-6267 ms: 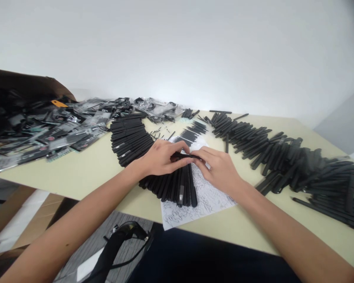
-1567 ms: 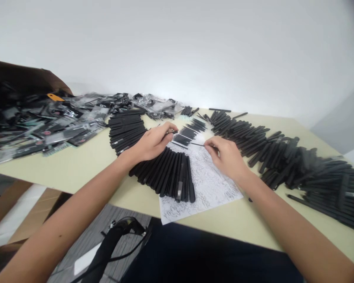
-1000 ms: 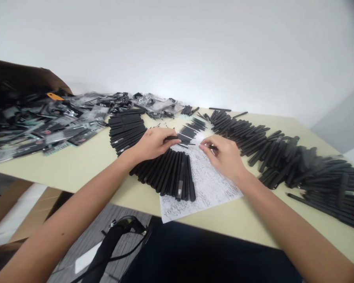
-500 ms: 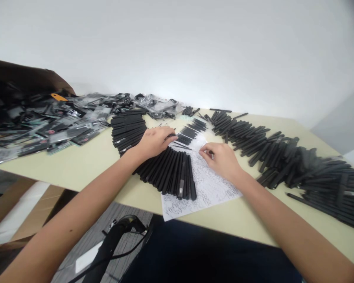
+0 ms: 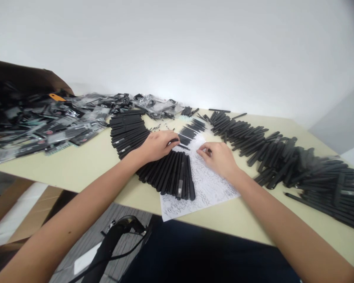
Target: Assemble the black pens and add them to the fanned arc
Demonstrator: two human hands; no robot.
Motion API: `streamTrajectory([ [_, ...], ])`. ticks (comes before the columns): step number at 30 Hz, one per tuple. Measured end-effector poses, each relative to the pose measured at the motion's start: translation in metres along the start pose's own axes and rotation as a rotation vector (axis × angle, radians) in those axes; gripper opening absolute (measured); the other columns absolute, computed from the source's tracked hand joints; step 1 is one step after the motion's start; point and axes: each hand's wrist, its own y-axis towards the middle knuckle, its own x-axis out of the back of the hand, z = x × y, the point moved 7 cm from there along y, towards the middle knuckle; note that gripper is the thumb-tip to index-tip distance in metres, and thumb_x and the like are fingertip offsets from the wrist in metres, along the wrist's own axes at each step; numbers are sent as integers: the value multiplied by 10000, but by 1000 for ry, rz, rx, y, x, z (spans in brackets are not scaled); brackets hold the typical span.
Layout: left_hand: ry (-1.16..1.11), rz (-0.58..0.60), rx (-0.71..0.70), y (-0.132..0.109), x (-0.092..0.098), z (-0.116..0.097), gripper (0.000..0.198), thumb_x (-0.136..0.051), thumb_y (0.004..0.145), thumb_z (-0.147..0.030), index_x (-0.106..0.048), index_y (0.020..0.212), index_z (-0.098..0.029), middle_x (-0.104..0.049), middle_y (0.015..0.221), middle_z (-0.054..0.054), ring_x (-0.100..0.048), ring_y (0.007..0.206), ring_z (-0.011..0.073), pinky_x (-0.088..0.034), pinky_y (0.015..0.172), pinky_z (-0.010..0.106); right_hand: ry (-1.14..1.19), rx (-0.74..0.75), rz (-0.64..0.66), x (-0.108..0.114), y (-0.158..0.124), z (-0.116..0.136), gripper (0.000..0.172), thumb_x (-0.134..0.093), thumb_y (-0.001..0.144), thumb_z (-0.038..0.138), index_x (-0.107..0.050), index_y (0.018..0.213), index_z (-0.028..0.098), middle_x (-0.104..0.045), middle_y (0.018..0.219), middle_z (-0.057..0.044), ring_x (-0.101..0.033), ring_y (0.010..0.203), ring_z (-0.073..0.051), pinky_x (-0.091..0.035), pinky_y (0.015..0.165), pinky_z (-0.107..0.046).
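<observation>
My left hand (image 5: 160, 145) is closed, thumb and fingers pinching what looks like a black pen (image 5: 173, 140); much of it is hidden by the hand. Below that hand, slim black pens (image 5: 168, 173) lie side by side in a curved fan, partly on a scribbled white sheet of paper (image 5: 206, 192). Over the sheet, my right hand (image 5: 218, 157) has its thumb and fingertips pressed together. Anything between them is too small to make out. Thin dark sticks, like pen refills (image 5: 191, 131), lie in rows just beyond both hands.
Many more black pens (image 5: 271, 149) form a long heap across the table's right side. Clear plastic packets (image 5: 85, 118) pile up at the left beside an open cardboard box (image 5: 26, 74). An orange piece (image 5: 57, 97) lies among them. A pale wall stands behind.
My left hand has shifted slightly right and nearer to me, closer to my right hand. My right hand stays pinched over the paper, almost unmoved. The heaps look the same.
</observation>
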Motion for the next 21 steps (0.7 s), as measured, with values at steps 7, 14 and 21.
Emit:
streamTrajectory([
  [7, -62, -70, 22, 0, 5, 1, 239, -456, 1009, -287, -674, 1020, -192, -712, 1044, 63, -651, 989, 207, -464, 853, 311, -33, 8, 34, 1, 0, -4, 161, -619, 901, 205, -775, 925, 235, -766, 835, -40, -681, 793, -216, -436, 716, -319],
  [14, -72, -109, 62, 0, 8, 4, 221, -481, 993, -280, -682, 1017, -191, -716, 1036, 62, -652, 970, 211, -460, 830, 308, -43, 51, 30, 0, 0, -1, 205, -589, 926, 190, -782, 976, 239, -783, 937, -46, -694, 857, -222, -458, 755, -327],
  [21, -53, -132, 64, -1, 9, 2, 231, -459, 993, -271, -674, 1008, -191, -716, 1026, 65, -654, 965, 217, -461, 819, 317, -126, 98, 94, -4, -4, 3, 375, -489, 929, 151, -789, 1125, 260, -796, 1000, -60, -712, 887, -254, -479, 723, -355],
])
